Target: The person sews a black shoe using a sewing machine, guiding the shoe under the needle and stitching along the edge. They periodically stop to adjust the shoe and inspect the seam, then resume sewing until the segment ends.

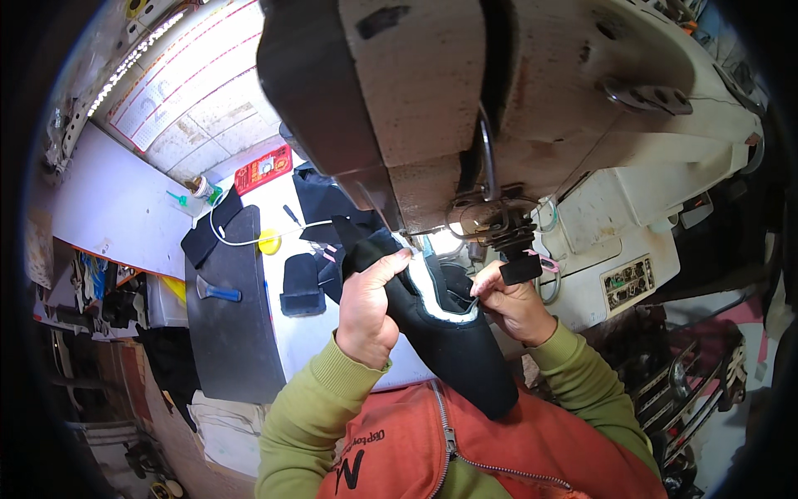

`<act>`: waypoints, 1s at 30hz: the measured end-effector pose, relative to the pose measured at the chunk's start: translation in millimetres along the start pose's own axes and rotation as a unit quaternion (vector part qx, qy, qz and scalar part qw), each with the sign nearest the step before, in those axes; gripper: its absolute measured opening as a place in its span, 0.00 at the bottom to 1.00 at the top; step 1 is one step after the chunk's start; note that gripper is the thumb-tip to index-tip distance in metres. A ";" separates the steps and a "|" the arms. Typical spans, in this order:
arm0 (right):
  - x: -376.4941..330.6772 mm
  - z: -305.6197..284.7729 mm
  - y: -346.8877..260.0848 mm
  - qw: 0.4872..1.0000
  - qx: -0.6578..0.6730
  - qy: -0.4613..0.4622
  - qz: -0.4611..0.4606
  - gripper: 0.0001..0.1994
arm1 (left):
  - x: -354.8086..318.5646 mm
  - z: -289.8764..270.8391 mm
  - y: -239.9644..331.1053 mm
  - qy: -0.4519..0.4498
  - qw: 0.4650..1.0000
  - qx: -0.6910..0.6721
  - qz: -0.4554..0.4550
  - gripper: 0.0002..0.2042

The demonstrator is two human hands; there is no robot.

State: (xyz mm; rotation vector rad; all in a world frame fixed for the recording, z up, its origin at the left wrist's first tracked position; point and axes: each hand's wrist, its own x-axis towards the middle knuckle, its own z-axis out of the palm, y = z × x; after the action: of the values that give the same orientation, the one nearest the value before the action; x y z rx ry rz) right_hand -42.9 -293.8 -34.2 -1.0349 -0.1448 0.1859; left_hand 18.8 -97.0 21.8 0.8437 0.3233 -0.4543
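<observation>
Between my two hands hangs a black shoe upper [440,349], its rounded toe end pointing down toward me. A whitish band [431,295] runs along its opening. My left hand [370,312] is closed on the upper's left side, thumb over the edge by the band. On the other side, my right hand [515,309] pinches the edge of the opening between thumb and fingers. Just above both hands is the working end of a large, worn beige sewing machine [432,100]. The needle area is partly hidden behind the machine head and the upper.
Black fabric pieces [301,287] lie on the white table left of my hands. Beyond them are a dark board [237,333], a blue-handled tool [220,293], a yellow round object [268,241], a white cord [249,241] and a red box [263,169].
</observation>
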 end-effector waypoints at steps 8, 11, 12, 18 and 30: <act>1.2 -2.8 -2.3 0.997 -0.077 -0.024 -0.020 0.06 | 4.6 -5.8 -3.0 0.004 1.000 0.009 0.003 0.09; 2.4 -6.3 -0.7 0.992 -0.117 -0.028 -0.024 0.07 | 3.3 -3.9 -2.5 0.017 1.000 0.020 0.012 0.09; 2.6 -7.1 -0.6 0.991 -0.130 -0.031 -0.026 0.07 | 2.8 -3.0 -2.1 0.017 0.999 0.023 0.015 0.09; 3.7 6.2 -36.0 0.914 -0.392 -0.044 -0.093 0.08 | -0.1 1.8 -1.0 0.020 0.999 0.036 0.027 0.10; -8.0 34.6 -230.2 0.829 0.447 -0.328 -0.075 0.21 | -2.6 28.5 -10.8 0.001 1.000 0.025 0.005 0.19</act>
State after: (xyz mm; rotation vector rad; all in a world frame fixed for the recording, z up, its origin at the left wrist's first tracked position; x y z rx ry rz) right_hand -38.4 -380.9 181.8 0.0224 -0.6932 0.4132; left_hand 13.8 -124.6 33.9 0.8933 0.3109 -0.4537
